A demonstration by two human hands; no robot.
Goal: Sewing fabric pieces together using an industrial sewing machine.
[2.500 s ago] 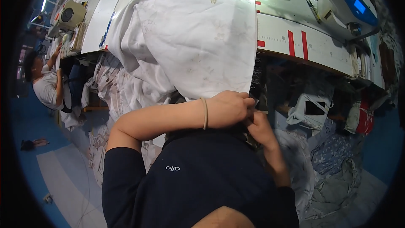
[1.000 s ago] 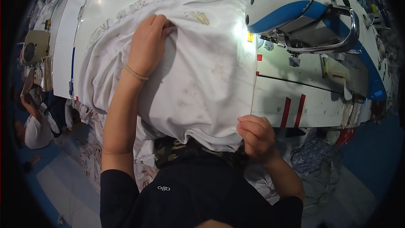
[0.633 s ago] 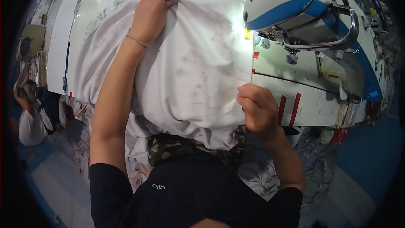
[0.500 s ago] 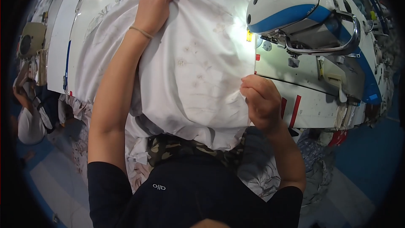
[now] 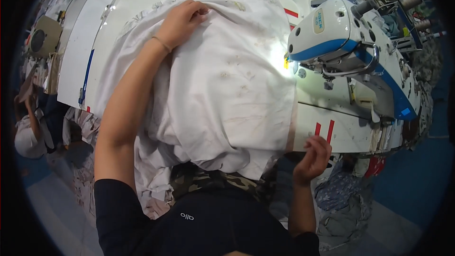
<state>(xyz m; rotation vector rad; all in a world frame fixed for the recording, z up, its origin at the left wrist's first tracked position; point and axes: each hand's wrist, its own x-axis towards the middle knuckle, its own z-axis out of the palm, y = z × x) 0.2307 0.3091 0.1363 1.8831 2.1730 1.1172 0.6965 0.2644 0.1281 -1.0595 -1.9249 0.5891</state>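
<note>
A large white cloth with a faint floral print spreads over the sewing table and drapes over its near edge onto my lap. Its right edge runs under the lit needle area of a white and blue sewing machine. My left hand rests at the far part of the cloth, fingers curled and gripping a fold of it. Off the cloth, by the table's near edge at the right, my right hand hovers with loosely bent fingers, somewhat apart, and nothing visible in them.
Red tape strips mark the white tabletop right of the cloth. Thread cones stand behind the machine. Grey and patterned fabric is heaped below the table at right. Another person sits at far left.
My right hand has let go of the cloth's right edge and moved down and right, toward me. My left hand stays on the cloth. The whole view has shifted slightly.
</note>
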